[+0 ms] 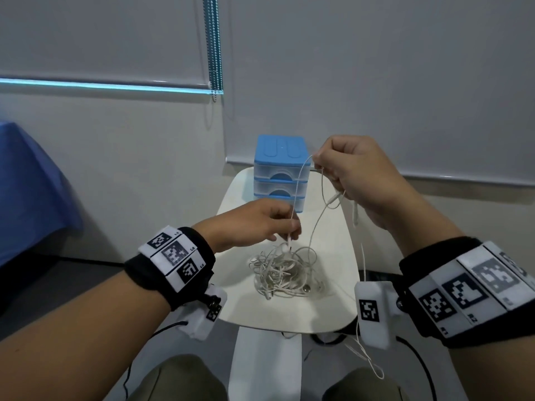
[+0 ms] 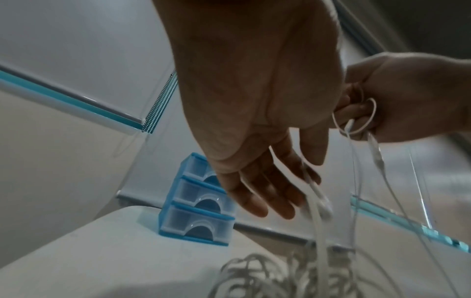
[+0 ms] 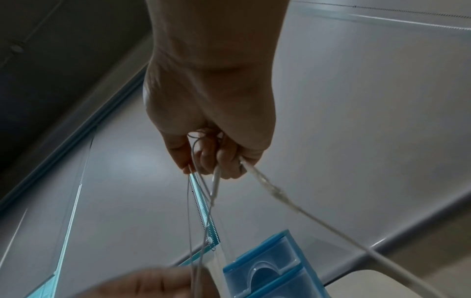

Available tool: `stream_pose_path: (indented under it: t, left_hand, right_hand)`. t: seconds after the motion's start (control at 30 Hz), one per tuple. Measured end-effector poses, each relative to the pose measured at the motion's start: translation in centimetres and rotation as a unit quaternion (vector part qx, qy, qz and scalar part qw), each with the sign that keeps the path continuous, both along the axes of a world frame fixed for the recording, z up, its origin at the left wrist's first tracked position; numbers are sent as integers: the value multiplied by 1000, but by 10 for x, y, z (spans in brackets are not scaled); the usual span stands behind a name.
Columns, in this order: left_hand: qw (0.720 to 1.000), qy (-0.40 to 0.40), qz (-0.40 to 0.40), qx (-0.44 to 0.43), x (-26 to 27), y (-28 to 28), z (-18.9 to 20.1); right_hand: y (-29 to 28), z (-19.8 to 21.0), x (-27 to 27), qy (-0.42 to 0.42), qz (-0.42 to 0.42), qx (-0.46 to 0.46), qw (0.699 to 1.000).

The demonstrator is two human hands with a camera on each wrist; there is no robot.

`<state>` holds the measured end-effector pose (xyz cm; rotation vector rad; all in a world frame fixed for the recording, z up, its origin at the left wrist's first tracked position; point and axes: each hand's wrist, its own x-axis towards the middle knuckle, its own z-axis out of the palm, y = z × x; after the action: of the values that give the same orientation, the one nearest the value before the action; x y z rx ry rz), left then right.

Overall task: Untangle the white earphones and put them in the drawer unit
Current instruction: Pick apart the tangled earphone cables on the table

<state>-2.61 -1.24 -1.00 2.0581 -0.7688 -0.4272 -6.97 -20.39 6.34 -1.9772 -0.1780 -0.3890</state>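
Observation:
A tangled heap of white earphones (image 1: 285, 273) lies on the small white table (image 1: 333, 256). My left hand (image 1: 291, 230) hovers just above the heap and pinches a strand by an earbud (image 2: 322, 203). Higher and to the right, my right hand (image 1: 341, 175) grips several strands (image 3: 216, 181) in a fist, in front of the drawer unit (image 1: 279, 172). Cable runs taut between both hands and slack down to the heap. The blue unit (image 2: 193, 201) has three clear drawers, all closed.
One loose strand (image 1: 367, 357) hangs past the table's front right edge. A blue cloth (image 1: 29, 183) is at the far left. A bead chain (image 1: 214, 47) hangs from the blind behind the table. My knees (image 1: 173, 377) are below the table's front.

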Motion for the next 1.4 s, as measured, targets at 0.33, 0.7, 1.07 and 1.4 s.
stream_pose_path:
  t: [0.33,0.7,1.07,1.4]
  left_hand:
    - [942,57,90,-320,-25,-33,0]
    - [972,25,117,-204,-24,-20,0]
    - [978,48,112,-171,-28,-1,6]
    - [984,-6,113,-138,-16,-6,-1]
  right_hand:
    - [12,-1,-11,14,85,34,996]
    - [-5,-41,0,36,-3,54,998]
    - [-13,-71,4,106,-84,19,991]
    - [-28,-31,-7,27,-72,49,996]
